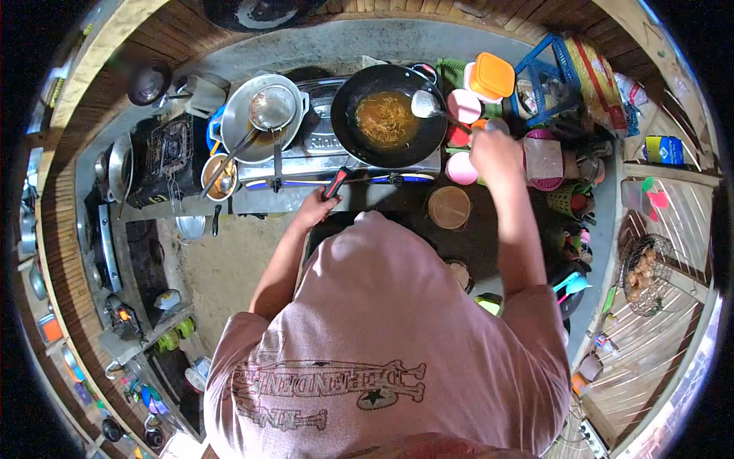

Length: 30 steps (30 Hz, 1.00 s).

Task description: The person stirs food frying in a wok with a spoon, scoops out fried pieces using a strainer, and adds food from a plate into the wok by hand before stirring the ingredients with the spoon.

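A black wok (pixel 355 149) of brown strips (pixel 388 122) is set on the stove (pixel 321 139). A ladle (pixel 425 104) (its head over the wok) is gripped by the right hand (pixel 497 157), a red-and-black handle (pixel 335 183) by the left hand (pixel 314 209).

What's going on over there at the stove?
A person is working at a silver metal stove. Their left hand grips the black-and-red handle of a round black wok, and their right hand holds a silver-headed ladle or spatula, its head at the wok's right side. Thin yellowish strips lie in brownish-orange liquid inside. To the left, a round mesh strainer sits over a wide silver pot.
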{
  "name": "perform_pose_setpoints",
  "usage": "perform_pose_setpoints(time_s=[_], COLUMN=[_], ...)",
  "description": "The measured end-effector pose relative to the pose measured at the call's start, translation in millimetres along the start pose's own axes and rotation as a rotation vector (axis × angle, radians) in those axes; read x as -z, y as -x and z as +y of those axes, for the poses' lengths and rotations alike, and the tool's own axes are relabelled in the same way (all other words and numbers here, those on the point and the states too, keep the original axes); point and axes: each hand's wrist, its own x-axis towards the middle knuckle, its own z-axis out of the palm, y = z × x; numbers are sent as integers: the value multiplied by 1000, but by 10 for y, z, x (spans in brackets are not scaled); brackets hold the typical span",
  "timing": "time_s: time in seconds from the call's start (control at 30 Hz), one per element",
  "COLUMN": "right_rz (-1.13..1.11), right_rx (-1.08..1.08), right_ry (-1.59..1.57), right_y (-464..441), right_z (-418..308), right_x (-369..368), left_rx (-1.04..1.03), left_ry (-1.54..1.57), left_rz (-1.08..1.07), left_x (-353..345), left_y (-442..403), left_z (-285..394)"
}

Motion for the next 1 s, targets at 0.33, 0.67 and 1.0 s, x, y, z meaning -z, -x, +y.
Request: perform_pose_setpoints(time_s=[0.33, 0.67, 1.0], right_rz=[-371, -26, 143], right_rx=[10, 157, 102], right_ry=[-80, -265, -269], right_y=[-1262, -609, 213], right_z=[-51, -488, -31], right_x=[-49, -589, -337], left_rx=[27, 65, 73], left_ry=[150, 112, 125], left_rz=[50, 26, 17], left_x=[-169, -166, -173], left_y=[48, 43, 89], left_z=[-19, 7, 53])
